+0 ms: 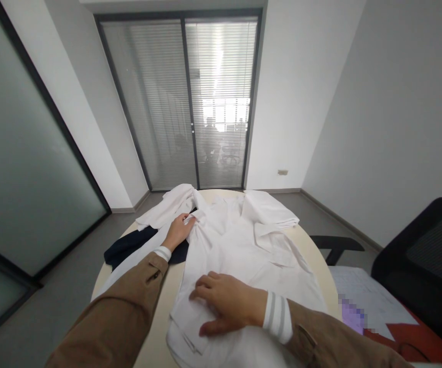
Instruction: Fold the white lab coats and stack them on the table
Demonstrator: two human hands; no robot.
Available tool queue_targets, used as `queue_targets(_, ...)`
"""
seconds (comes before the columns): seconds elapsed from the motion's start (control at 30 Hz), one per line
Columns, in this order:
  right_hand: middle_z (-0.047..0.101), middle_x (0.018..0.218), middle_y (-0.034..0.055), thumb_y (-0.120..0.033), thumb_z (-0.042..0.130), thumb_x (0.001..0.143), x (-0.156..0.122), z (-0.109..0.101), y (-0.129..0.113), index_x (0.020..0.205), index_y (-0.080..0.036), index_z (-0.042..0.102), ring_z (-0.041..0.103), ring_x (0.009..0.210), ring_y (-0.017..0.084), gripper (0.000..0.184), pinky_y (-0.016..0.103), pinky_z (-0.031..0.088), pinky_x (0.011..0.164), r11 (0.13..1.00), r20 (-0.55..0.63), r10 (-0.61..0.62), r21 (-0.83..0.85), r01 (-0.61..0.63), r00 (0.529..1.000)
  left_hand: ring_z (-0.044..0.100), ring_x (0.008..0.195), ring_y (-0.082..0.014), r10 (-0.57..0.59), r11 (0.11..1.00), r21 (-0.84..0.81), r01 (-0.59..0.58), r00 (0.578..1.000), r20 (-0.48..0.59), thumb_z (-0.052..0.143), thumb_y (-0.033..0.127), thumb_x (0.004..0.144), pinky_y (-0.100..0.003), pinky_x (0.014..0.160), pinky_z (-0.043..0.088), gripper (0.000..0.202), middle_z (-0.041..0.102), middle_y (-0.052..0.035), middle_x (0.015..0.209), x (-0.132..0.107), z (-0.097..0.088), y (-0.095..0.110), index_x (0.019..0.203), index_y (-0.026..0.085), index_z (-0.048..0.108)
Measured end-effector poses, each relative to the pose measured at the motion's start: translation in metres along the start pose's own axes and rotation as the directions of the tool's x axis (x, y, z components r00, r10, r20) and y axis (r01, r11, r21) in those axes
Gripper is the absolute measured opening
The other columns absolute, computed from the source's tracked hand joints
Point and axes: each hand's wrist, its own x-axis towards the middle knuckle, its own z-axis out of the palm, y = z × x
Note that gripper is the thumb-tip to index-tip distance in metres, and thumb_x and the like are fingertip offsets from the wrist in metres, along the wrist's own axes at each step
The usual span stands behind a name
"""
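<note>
The left hand [178,231] is closed with its fingertips pinching a fold of the white shirt [232,248] at its left edge; the right hand [228,301] is palm down, fingers loosely spread and curved, on the shirt's near part. The shirt covers the middle of the round tabletop [162,309], its folded far-right part close to the rim. Dark cloth [131,245] lies at the left, partly under white fabric. Bare strips show left of the shirt's near end and along the right rim, with a black chair [428,255] beyond.
</note>
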Motion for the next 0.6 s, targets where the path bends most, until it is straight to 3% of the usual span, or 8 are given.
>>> queue_targets(0.1, 0.059, 0.132, 0.0148, -0.056, 0.073, 0.077, 0.005, 0.011, 0.002, 0.139, -0.024, 0.056, 0.058, 0.109, 0.030, 0.072, 0.040, 0.048, 0.088, 0.997, 0.038, -0.064, -0.030, 0.065, 0.997, 0.067, 0.098, -0.0299, -0.057, 0.998, 0.027, 0.058, 0.998, -0.013, 0.060, 0.046, 0.084, -0.036, 0.088, 0.047, 0.033, 0.075, -0.0125, 0.102, 0.003, -0.003, -0.002, 0.096, 0.017, 0.069)
queue_targets(0.17, 0.060, 0.131, 0.0126, -0.056, 0.073, 0.077, 0.006, 0.013, 0.002, 0.139, -0.026, 0.057, 0.060, 0.109, 0.029, 0.071, 0.040, 0.049, 0.090, 0.993, 0.087, -0.115, 0.027, 0.113, 0.990, 0.067, 0.097, -0.0309, -0.106, 0.993, 0.039, 0.108, 0.994, -0.035, 0.060, 0.044, 0.083, -0.037, 0.087, 0.047, 0.030, 0.075, -0.0139, 0.100, 0.004, -0.008, -0.005, 0.093, 0.016, 0.069)
queue_targets(0.3, 0.066, 0.124, 0.0079, -0.052, 0.074, 0.079, 0.006, 0.006, 0.003, 0.131, -0.025, 0.063, 0.063, 0.109, 0.024, 0.059, 0.033, 0.047, 0.096, 0.966, 0.160, -0.196, 0.201, 0.162, 0.967, 0.067, 0.099, -0.0326, -0.212, 0.976, 0.026, 0.216, 0.971, -0.110, 0.053, 0.041, 0.084, -0.039, 0.088, 0.047, 0.031, 0.074, -0.0169, 0.100, 0.007, -0.017, -0.012, 0.094, 0.015, 0.068)
queue_targets(0.4, 0.069, 0.116, 0.0065, -0.050, 0.075, 0.078, 0.005, -0.001, 0.003, 0.136, -0.023, 0.058, 0.066, 0.101, 0.021, 0.066, 0.029, 0.049, 0.091, 0.958, 0.180, -0.178, 0.255, 0.129, 0.967, 0.066, 0.102, -0.0324, -0.262, 0.965, -0.019, 0.262, 0.958, -0.116, 0.054, 0.041, 0.083, -0.039, 0.090, 0.047, 0.033, 0.074, -0.0161, 0.101, 0.006, -0.020, -0.013, 0.098, 0.014, 0.067)
queue_targets(0.5, 0.069, 0.113, 0.0063, -0.045, 0.073, 0.081, 0.003, -0.003, 0.003, 0.141, -0.024, 0.053, 0.067, 0.095, 0.021, 0.066, 0.029, 0.050, 0.084, 0.978, 0.158, -0.118, 0.187, 0.088, 0.980, 0.069, 0.099, -0.0292, -0.268, 0.959, -0.101, 0.265, 0.963, -0.010, 0.056, 0.045, 0.082, -0.037, 0.087, 0.051, 0.040, 0.075, -0.0133, 0.103, 0.001, -0.019, -0.007, 0.103, 0.014, 0.068)
queue_targets(0.6, 0.065, 0.118, 0.0102, -0.037, 0.067, 0.085, 0.002, 0.002, 0.008, 0.141, -0.023, 0.052, 0.064, 0.100, 0.024, 0.059, 0.033, 0.050, 0.084, 0.999, 0.045, -0.043, 0.023, 0.042, 0.998, 0.071, 0.096, -0.0263, -0.165, 0.897, -0.368, 0.246, 0.957, 0.237, 0.059, 0.047, 0.079, -0.036, 0.086, 0.054, 0.050, 0.074, -0.0113, 0.109, -0.011, -0.019, 0.004, 0.118, 0.015, 0.064)
